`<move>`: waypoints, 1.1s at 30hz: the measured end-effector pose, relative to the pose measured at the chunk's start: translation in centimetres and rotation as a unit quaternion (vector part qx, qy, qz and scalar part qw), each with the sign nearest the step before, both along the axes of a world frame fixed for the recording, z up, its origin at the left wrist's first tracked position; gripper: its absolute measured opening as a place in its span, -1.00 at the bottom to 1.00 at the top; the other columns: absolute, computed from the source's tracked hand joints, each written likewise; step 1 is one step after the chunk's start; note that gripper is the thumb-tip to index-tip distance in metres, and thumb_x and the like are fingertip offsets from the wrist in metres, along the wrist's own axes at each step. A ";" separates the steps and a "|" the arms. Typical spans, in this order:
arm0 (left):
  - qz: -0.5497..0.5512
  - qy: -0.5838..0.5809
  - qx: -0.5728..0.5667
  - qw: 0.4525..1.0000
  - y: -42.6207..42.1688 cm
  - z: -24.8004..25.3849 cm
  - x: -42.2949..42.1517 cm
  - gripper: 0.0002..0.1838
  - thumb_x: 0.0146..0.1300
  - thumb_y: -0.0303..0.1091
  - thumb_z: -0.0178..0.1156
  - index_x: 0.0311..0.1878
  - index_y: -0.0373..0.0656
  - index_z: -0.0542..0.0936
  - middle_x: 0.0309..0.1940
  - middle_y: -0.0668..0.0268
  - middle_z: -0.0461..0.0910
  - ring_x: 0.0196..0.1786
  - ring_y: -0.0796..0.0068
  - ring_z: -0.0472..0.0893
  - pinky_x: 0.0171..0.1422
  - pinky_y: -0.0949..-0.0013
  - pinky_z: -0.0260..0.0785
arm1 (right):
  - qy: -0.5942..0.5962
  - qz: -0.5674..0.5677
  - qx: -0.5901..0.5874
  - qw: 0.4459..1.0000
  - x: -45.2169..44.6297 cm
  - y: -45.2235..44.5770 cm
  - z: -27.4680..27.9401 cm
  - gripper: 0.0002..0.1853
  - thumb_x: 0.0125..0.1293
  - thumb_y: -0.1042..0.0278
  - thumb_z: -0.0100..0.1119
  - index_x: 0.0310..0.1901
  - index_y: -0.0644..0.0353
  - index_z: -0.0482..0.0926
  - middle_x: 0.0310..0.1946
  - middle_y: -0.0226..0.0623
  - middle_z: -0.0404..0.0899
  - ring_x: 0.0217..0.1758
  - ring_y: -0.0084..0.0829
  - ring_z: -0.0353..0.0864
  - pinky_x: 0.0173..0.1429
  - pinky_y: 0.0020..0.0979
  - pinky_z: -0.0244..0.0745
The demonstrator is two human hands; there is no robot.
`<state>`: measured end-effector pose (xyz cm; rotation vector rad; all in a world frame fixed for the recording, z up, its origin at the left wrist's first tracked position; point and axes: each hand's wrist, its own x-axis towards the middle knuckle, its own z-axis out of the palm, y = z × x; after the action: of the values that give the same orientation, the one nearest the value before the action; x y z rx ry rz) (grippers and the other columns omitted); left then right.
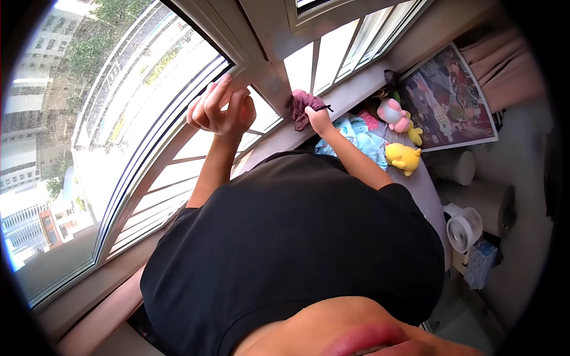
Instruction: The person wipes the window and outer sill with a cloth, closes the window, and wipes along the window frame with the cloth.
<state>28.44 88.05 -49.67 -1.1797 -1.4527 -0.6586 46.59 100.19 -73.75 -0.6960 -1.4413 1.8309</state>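
the dusky maroon crumpled cloth (300, 104) is bunched near the middle of the view, toward 12 o'clock, beside the window corner. it looks thin and limp, so i judge it light, soft and hard to damage; it should fold wherever it is pressed and keep little shape of its own. a gathered wad in the palm would probably be steadier than a pinch on a loose edge. a thin black strip (323, 108) juts from it toward 3 o'clock; whether it is a cord or a trim, i cannot tell.

the right hand (319, 121) is closed on the cloth's side at 4 o'clock, with the bulk sticking out past the fingers. the left hand (225, 117), at 9 o'clock from the cloth, is raised with its fingers loosely curled and nothing visible in it; whether a fingertip touches the pale window frame (261, 83) cannot be told.

that frame stands just beside the cloth at 11 o'clock and limits room there. the pale sill (350, 92) runs toward 2 o'clock. at 4 o'clock, near the right forearm, lie a light blue patterned fabric (356, 137) and a yellow plush toy (402, 158), which a sweeping elbow could nudge. a pink-and-grey plush toy (392, 113) sits at 3 o'clock, before a large colourful poster (445, 95). a white round fan (465, 230) stands well apart, at 4 o'clock.
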 end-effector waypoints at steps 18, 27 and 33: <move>-0.030 -0.013 0.009 0.999 -0.1 -0.2 -0.1 -0.84 0.07 -0.33 0.30 -0.53 0.21 0.56 0.09 0.69 0.70 0.12 0.56 0.55 0.22 0.28 0.20 | 0.041 -0.208 0.314 0.925 -3.1 4.9 11.8 -0.79 0.46 0.71 0.06 0.04 0.24 0.49 -0.42 -0.52 0.49 -0.48 -0.71 0.43 -0.40 -0.59 0.35; -0.025 -0.023 0.011 0.999 0.0 0.1 0.2 -0.82 0.07 -0.34 0.30 -0.55 0.22 0.55 0.06 0.71 0.70 0.10 0.57 0.56 0.22 0.29 0.20 | 0.021 -0.349 0.301 0.887 -4.2 4.9 16.3 -0.88 0.38 0.47 0.40 -0.27 0.27 0.64 -0.38 -0.33 0.67 -0.25 -0.49 0.65 -0.07 -0.43 0.51; -0.034 -0.032 0.004 0.999 -0.3 0.2 0.3 -0.83 0.05 -0.35 0.29 -0.56 0.21 0.55 0.05 0.71 0.71 0.09 0.55 0.56 0.22 0.30 0.20 | -0.035 -0.329 0.459 0.824 -3.7 5.9 18.0 -0.93 0.35 0.50 0.40 -0.26 0.26 0.68 -0.34 -0.23 0.67 -0.22 -0.20 0.65 -0.04 -0.30 0.50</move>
<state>28.71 87.78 -49.47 -1.2153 -1.4660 -0.7545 42.87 106.08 -55.80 -0.6188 -1.6218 0.4655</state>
